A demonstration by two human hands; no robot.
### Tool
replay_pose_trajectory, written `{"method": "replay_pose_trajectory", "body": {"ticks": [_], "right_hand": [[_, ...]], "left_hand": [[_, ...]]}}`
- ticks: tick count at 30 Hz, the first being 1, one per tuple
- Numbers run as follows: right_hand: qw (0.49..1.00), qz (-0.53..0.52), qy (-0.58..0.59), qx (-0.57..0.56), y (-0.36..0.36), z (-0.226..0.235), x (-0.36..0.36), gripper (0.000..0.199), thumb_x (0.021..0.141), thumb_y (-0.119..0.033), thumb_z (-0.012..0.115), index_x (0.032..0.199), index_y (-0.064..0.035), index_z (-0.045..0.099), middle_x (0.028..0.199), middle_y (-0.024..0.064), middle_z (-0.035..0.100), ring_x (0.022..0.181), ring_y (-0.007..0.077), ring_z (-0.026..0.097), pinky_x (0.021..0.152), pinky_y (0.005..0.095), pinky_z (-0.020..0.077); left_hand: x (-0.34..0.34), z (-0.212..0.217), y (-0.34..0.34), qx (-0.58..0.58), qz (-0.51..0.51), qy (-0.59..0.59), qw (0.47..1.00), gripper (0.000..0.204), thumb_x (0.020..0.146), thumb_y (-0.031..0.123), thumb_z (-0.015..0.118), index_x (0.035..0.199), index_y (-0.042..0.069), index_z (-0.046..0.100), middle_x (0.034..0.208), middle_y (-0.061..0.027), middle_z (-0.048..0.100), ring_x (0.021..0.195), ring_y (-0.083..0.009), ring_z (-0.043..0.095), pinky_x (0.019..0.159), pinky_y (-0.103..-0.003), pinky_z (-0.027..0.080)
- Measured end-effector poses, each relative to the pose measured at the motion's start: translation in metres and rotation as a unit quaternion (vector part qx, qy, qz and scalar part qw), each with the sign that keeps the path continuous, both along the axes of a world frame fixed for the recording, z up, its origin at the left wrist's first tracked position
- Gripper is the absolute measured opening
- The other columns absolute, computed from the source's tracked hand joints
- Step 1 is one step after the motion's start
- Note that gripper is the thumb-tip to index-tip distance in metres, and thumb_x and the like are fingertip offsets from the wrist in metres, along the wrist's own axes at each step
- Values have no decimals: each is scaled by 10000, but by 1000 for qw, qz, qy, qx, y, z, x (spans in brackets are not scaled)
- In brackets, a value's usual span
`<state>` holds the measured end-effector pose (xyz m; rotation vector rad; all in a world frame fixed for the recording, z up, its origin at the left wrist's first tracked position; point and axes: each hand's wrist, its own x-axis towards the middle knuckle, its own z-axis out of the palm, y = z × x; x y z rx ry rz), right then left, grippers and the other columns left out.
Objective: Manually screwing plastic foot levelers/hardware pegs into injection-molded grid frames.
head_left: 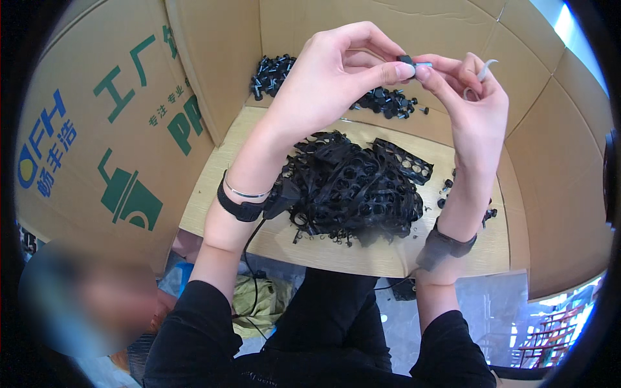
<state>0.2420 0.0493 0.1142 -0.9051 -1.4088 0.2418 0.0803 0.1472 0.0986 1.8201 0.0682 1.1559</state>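
Beyond the black perforated heap (pixel 359 187), my left grip (pixel 333 68) pinches a black-headed bolt (pixel 406 59), thumb partly hiding it, while I cannot tell whether my right grip (pixel 479 100) pinches its shank (pixel 424 64).

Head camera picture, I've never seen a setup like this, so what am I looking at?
It comes from a wide fisheye camera worn on someone's head, looking down, so edges bend. There's no machine: that person's two bare hands. The left hand pinches a small black part; the right hand has finger and thumb at its metal stud. Below, on the table, lies a heap of black perforated sheets. Piles of similar black parts sit behind it, with a few more to the right. Cardboard walls stand around.
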Motion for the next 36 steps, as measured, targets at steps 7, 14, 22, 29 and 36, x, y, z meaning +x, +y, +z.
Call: {"method": "replay_pose_trajectory", "body": {"ticks": [7, 14, 22, 29, 36], "right_hand": [[995, 10, 97, -22, 9, -7, 8, 436, 809, -30, 773, 719, -129, 358, 994, 226, 697, 971, 169, 665, 889, 282, 511], [985, 48, 159, -48, 9, -10, 11, 384, 823, -63, 775, 779, -116, 397, 991, 211, 693, 908, 157, 656, 846, 283, 508], [973, 65, 218, -50, 12, -13, 2, 358, 833, -51, 756, 881, -83, 403, 933, 172, 684, 832, 160, 634, 811, 274, 508], [991, -118, 61, -6, 5, -14, 11, 258, 895, -30, 666, 973, -2, 421, 965, 160, 660, 910, 139, 597, 844, 258, 463], [988, -133, 78, 25, -1, -5, 23, 237, 898, -20, 661, 952, -25, 430, 967, 147, 654, 948, 135, 584, 885, 265, 458]], "left_hand": [[14, -5, -7, 46, 69, -65, 994, 235, 873, 29, 700, 1090, -31, 635, 1015, -100, 693, 968, -143, 669, 862, -254, 549], [25, -12, -11, 265, 218, -126, 931, 220, 838, -24, 702, 1053, -34, 657, 1012, -101, 664, 922, -173, 686, 815, -270, 581], [30, -15, -2, 412, 324, -151, 838, 237, 792, -40, 724, 1020, -27, 659, 1002, -117, 652, 877, -220, 688, 764, -299, 592], [37, -24, -3, 369, 300, -87, 875, 224, 719, -15, 757, 884, -5, 607, 982, -91, 647, 830, -205, 681, 721, -298, 552], [21, -14, 10, 242, 202, -118, 942, 226, 735, -64, 760, 915, -36, 627, 989, -74, 659, 901, -144, 670, 866, -290, 581]]}}
